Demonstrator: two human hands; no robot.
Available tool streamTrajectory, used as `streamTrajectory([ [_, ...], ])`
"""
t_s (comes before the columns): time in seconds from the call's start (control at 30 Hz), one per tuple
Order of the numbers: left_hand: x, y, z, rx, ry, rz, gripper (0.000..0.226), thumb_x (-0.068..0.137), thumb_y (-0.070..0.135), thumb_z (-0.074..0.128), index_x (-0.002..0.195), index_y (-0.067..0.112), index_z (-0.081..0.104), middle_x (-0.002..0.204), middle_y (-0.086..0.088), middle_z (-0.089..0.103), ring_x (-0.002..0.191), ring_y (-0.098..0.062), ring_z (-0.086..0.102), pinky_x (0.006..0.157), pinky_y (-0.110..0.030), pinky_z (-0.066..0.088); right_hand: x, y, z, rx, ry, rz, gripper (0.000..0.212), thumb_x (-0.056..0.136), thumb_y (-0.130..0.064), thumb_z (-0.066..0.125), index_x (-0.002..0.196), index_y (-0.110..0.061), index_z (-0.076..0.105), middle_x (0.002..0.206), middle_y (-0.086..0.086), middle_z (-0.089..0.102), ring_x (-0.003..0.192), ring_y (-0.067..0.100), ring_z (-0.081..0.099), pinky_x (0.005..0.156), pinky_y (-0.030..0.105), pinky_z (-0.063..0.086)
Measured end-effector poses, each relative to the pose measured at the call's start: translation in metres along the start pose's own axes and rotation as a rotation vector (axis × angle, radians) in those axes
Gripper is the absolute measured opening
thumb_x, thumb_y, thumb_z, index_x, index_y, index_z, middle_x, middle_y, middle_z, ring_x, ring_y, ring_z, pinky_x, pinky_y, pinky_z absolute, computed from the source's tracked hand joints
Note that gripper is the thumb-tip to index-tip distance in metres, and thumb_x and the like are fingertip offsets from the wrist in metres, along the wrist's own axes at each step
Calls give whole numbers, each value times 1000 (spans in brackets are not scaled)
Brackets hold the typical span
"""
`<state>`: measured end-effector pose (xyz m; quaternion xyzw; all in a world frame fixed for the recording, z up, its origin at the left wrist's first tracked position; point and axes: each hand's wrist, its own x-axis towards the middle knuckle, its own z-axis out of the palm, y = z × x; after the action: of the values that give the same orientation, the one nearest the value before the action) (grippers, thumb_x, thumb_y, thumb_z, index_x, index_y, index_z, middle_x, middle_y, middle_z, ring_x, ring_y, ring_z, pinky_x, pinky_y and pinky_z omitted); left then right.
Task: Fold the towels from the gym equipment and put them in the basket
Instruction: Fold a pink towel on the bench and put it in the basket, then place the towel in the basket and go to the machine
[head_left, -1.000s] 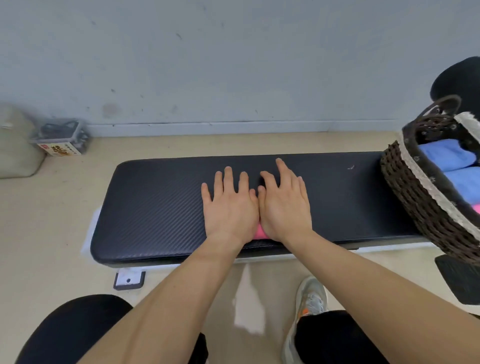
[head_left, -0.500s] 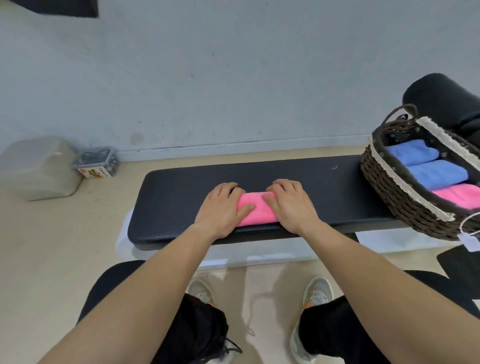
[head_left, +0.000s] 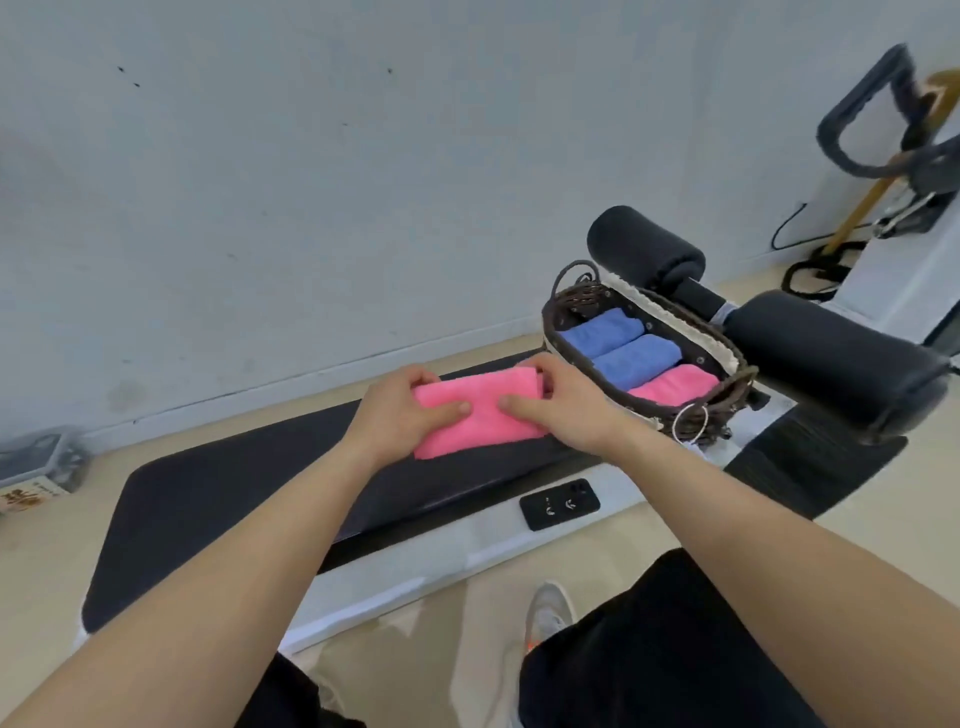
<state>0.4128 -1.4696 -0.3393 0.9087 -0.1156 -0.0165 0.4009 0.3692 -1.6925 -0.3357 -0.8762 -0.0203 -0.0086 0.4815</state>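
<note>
the counter (head_left: 208, 509) carries the basket (head_left: 724, 351) at its right end, with three rolled towels (head_left: 636, 358) inside. we hold the folded pink towel (head_left: 483, 431) over the counter, just beside the basket. the left grip (head_left: 400, 415) and right grip (head_left: 566, 405) each pinch it, thumbs on top. risk: slackening either pinch in transfer opens the fold. the basket looks nearly full, so entry may bunch the towel.

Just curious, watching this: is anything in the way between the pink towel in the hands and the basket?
Nothing visible. The left hand and right hand hold the folded pink towel just beside the basket, whose top is open. Two blue towels and a second pink towel already lie inside, so room looks tight.
</note>
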Motion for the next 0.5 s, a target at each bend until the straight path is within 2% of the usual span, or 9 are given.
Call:
streamTrajectory([
  [0.07,20,33,11,-39,39,29,38,74,50,81,95,24,62,89,11,65,80,-6,61,64,-26,47,6,4,-36,115,55,38,48,80,-39,78,120,-23,58,107,-2,67,101,13,65,89,32,54],
  [0.17,49,75,34,-143,87,51,39,79,44,78,105,24,57,93,17,57,83,-1,56,64,-21,40,19,15,-86,155,205,73,49,80,-29,81,123,-19,61,106,6,71,96,21,70,89,42,58],
  [0.23,65,97,52,-247,69,44,33,85,30,69,112,25,52,99,12,56,90,-10,57,68,-23,41,30,26,-112,151,316,95,47,81,-24,82,122,-15,63,102,9,71,93,24,71,86,43,60],
  [0.3,81,114,67,-316,14,69,31,85,16,61,113,27,52,106,-1,59,91,-18,58,71,-31,48,42,38,-132,73,393,141,47,81,-24,82,123,-15,63,104,7,70,93,24,70,88,43,58],
  [0.37,99,124,80,-253,-36,136,33,80,8,60,106,27,57,106,-7,61,85,-20,58,72,-35,50,57,51,-147,-59,426,176,42,82,-24,80,120,-14,66,103,6,71,95,24,69,91,44,56],
  [0.43,120,131,92,-131,-67,173,31,76,6,63,99,27,61,99,-1,62,75,-12,55,63,-24,44,75,64,-159,-184,433,207,35,80,-22,80,108,-6,68,98,14,73,92,31,69,87,47,56],
  [0.5,138,136,107,4,-91,184,31,75,9,65,98,30,63,93,3,61,73,-10,53,60,-20,38,93,73,-166,-273,420,231,36,77,-19,79,102,4,67,93,23,71,86,36,69,77,48,58],
])
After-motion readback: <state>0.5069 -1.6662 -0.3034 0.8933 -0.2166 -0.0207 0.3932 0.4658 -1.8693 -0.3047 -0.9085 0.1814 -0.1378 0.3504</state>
